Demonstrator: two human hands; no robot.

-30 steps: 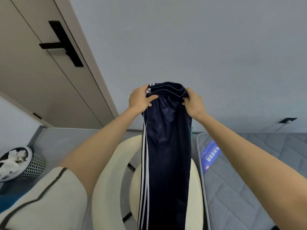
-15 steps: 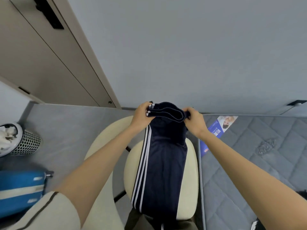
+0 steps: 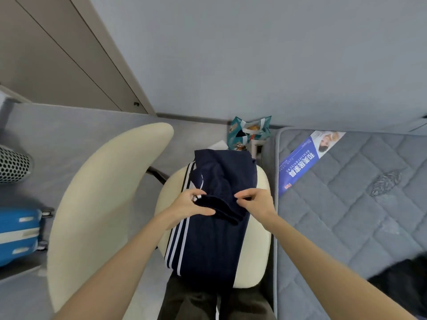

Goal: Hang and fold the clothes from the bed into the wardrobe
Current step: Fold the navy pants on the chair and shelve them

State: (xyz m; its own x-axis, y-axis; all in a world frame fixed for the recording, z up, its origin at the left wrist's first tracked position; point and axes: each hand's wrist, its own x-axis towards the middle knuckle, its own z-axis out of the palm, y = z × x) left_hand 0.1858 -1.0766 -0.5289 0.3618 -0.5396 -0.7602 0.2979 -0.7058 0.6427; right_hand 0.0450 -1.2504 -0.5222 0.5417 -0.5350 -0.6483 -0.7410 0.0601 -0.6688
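Navy track pants [image 3: 215, 245] with white side stripes lie lengthwise on the cream seat of a chair [image 3: 254, 269]. Their top part is folded over toward me. My left hand [image 3: 191, 205] pinches the waistband's left corner and my right hand [image 3: 255, 202] pinches its right corner, both low over the middle of the seat. The bed's grey quilted mattress [image 3: 346, 215] lies right beside the chair on the right. A dark garment [image 3: 402, 287] shows at the lower right on the mattress. The wardrobe is not in view.
The chair's curved cream backrest [image 3: 97, 204] stands to the left. A blue suitcase [image 3: 18, 232] and a perforated bin [image 3: 12, 166] sit at the far left on the floor. A teal bag [image 3: 249, 131] stands against the wall behind the chair. A beige door [image 3: 57, 54] is upper left.
Both hands came down and toward me with the waistband, laying the pants on the seat and folding the top part over. The view tilted downward.
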